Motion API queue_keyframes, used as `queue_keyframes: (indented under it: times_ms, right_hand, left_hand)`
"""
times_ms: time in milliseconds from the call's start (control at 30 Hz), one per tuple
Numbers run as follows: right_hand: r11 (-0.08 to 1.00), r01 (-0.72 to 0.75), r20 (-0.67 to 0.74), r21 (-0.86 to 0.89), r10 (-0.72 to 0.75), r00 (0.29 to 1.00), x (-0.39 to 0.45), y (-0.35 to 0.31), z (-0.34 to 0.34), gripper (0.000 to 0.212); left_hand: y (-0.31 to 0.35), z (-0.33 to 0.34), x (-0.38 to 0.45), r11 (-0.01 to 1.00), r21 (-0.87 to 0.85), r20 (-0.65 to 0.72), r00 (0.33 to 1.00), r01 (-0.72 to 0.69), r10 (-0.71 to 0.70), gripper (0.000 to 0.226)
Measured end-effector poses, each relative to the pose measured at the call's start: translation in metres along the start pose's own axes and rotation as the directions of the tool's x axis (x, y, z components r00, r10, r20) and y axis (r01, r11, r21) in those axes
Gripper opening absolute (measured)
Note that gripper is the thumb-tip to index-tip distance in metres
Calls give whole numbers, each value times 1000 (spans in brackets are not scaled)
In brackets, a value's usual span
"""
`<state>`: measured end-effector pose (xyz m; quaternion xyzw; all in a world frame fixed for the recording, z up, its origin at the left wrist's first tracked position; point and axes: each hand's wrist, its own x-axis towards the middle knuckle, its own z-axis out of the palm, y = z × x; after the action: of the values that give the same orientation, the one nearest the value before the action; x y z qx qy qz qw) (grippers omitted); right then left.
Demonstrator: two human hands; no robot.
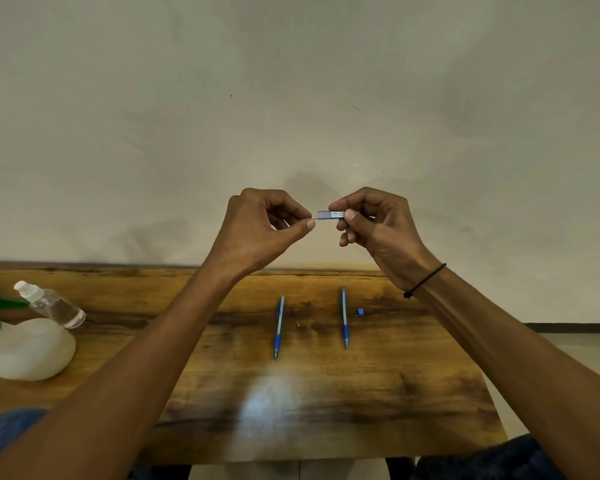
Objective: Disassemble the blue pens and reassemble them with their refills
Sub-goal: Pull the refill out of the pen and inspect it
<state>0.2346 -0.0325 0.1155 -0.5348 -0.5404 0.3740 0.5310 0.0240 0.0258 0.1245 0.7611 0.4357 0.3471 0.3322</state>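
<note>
Right hand [374, 230] pinches barrel [329, 215], far end hidden; left hand [264, 230] pinches something thin, unclear.

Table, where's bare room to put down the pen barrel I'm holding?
Free wood: the near stretch of the table in front of the two pens, and the strip between the left pen and the bottles. Crowded: between the pens lies a tiny part; a blue cap sits right of them.
</note>
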Motion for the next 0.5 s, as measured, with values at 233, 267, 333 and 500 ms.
queue_keyframes:
  times_ms: [233,267,333,500]
  right_hand:
    - [1000,-5,1,0,5,1000,0,0,1,18]
    - [1000,-7,1,-3,7,1000,0,0,0,18]
    - [1000,-15,-1,-6,15,1000,-1,0,-2,19]
    - [998,-52,-6,19,52,999,-2,2,-8,23]
  left_hand:
    - [-1,-1,0,999,33,8,1000,-22,22,5]
    - [-1,-2,0,999,34,10,1000,-27,27,4]
    - [-2,-5,1,999,36,16,999,-34,33,3]
    - [-4,-13,3,998,52,41,999,-27,24,7]
